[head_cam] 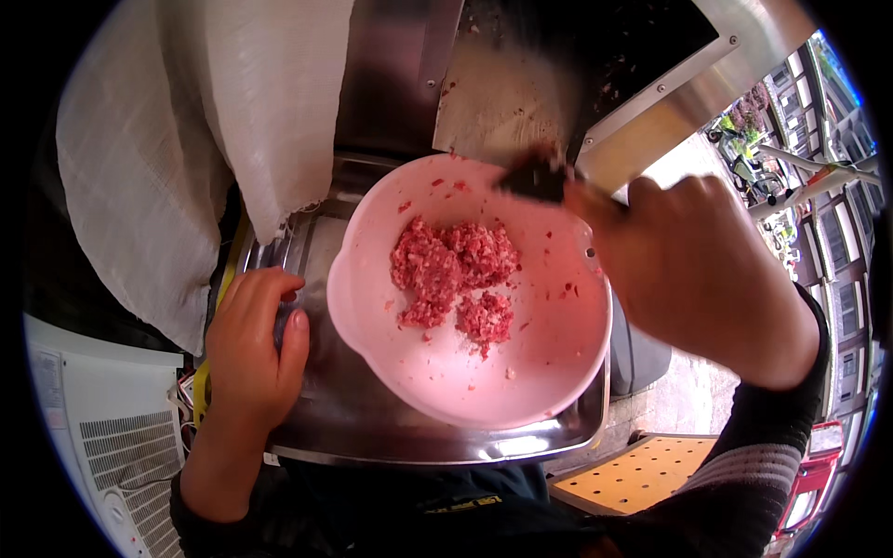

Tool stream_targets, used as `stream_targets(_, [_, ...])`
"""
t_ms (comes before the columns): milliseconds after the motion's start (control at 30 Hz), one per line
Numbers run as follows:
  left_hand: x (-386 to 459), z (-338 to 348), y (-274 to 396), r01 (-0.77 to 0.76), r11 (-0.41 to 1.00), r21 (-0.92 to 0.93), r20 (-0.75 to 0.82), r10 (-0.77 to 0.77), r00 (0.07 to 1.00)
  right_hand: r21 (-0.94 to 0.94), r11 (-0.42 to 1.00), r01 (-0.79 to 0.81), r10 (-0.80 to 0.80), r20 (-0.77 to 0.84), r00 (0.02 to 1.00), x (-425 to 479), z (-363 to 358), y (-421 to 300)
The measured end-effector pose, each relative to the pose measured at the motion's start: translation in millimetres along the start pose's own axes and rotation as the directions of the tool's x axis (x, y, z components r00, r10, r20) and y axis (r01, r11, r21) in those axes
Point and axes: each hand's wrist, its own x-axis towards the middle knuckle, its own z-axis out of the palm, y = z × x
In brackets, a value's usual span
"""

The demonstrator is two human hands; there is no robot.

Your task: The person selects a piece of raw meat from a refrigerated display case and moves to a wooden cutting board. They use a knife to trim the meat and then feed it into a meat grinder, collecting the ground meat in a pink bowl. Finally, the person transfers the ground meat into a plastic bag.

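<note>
Ground raw meat point(436, 268) lies in clumps in a pink plastic bowl point(558, 363) in front of me. Small scraps cling to the bowl's inner wall. My right hand point(684, 272) grips a tool with a wooden handle and a flat dark head, probably a scraper point(534, 180); motion blurs it. Its head is over the bowl's far right rim, by the steel machine's opening, and bits of meat are on it. At the left edge of the metal tray point(328, 411) under the bowl is my left hand point(258, 342), holding nothing, thumb apart from the bent fingers.
A steel machine point(628, 139) with meat residue on its sloped plate point(502, 104) stands behind the bowl. White woven cloth point(272, 91) hangs at left. A white vented appliance point(104, 404) is at lower left. A yellow perforated board point(628, 474) is at lower right, with a street beyond.
</note>
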Motion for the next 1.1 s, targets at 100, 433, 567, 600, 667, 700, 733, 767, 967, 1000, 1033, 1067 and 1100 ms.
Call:
stream_targets(100, [2,0,4,-0.034,0.999,0.004,-0.009,0.034,0.999,0.349,0.936,-0.036,-0.01,0.129,0.992,-17,-14,11])
stream_targets(433, [21,10,-11,-0.124,0.974,-0.19,-0.023,0.122,0.992,0.638,0.682,0.358,-0.551,0.127,0.825,42,35,33])
stream_targets(567, [35,8,47,0.366,0.789,-0.494,0.249,-0.274,0.929,0.598,0.75,0.283,-0.518,0.265,0.814,28,19,40])
stream_targets(600, [38,10,73,0.67,0.458,-0.584,0.487,-0.462,0.741,0.597,0.763,0.25,-0.454,0.218,0.864,17,26,34])
stream_targets(667, [16,33,89,0.874,-0.002,-0.485,0.721,-0.566,0.399,0.585,0.787,0.197,-0.327,0.124,0.937,-11,44,6])
stream_targets(700, [-3,46,94,0.821,-0.038,-0.57,0.657,-0.62,0.428,0.561,0.792,0.241,-0.3,0.013,0.954,-25,56,-13])
stream_targets(733, [-34,61,91,0.86,-0.093,-0.502,0.683,-0.652,0.329,0.599,0.762,0.246,-0.331,0.034,0.943,-42,58,-33])
stream_targets(767, [-59,64,95,0.892,-0.182,-0.414,0.754,-0.617,0.224,0.541,0.74,0.4,-0.43,-0.078,0.9,-66,51,-38])
stream_targets(967, [-51,-45,128,0.898,-0.098,-0.429,0.692,-0.674,0.257,0.842,0.528,0.107,-0.056,-0.091,0.994,-48,-95,114])
stream_targets(1000, [-55,-67,135,0.9,-0.125,-0.418,0.713,-0.659,0.24,0.842,0.527,0.114,0.135,-0.216,0.967,-42,-110,131])
stream_targets(1033, [-56,-87,142,0.902,-0.15,-0.404,0.727,-0.651,0.218,0.892,0.433,0.129,0.275,-0.267,0.924,-31,-126,151])
stream_targets(1067, [-75,-100,143,0.871,-0.154,-0.467,0.687,-0.683,0.248,0.928,0.336,0.159,0.414,-0.297,0.861,-20,-147,170])
stream_targets(1100, [-93,-109,145,0.837,-0.157,-0.524,0.649,-0.711,0.273,0.944,0.277,0.18,0.544,-0.309,0.781,-8,-164,185])
